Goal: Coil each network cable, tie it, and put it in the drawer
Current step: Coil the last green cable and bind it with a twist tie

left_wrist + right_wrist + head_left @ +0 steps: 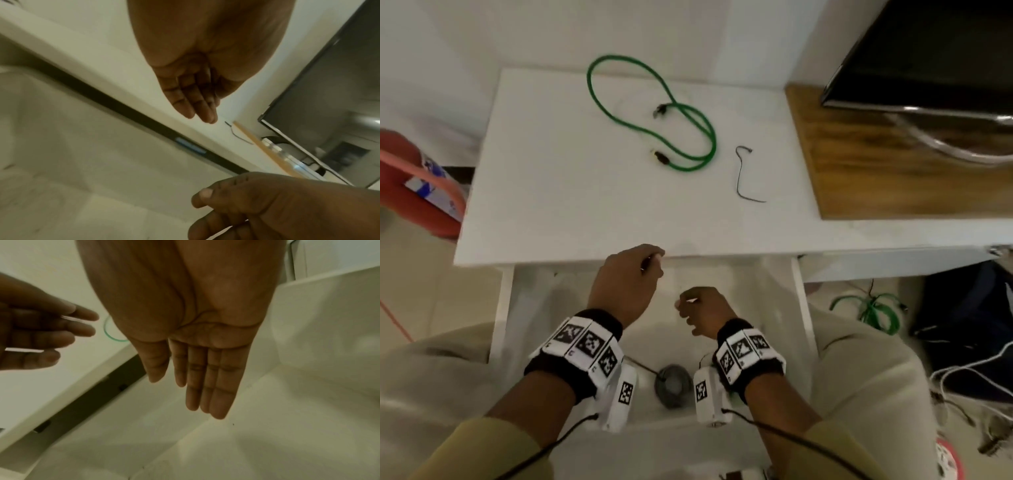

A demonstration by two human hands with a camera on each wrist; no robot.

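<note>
1. The left hand [625, 281] hovers over the far part of the pulled-out drawer [800, 298], its fingertips close to the front edge of the white surface [571, 192]; the left wrist view shows its fingers straight and holding nothing
2. The right hand [702, 311] hangs just to the right of the left, also above the drawer; the right wrist view shows its fingers stretched out flat together, palm bare
3. A green network cable [681, 137] lies uncoiled in loose loops on the surface, well beyond both hands, with its two dark connectors resting inside and beside the loops
4. A thin dark wire tie [743, 178] lies bent on the surface just right of the green cable, apart from it and from the hands
5. A grey coiled cable [671, 385] sits in the near part of the drawer, between the two wrists and behind the hands
6. More green cable [873, 311] lies in a heap on the floor to the right of the drawer
7. A dark monitor [928, 51] stands on a wooden board [876, 185] at the right end of the surface
</note>
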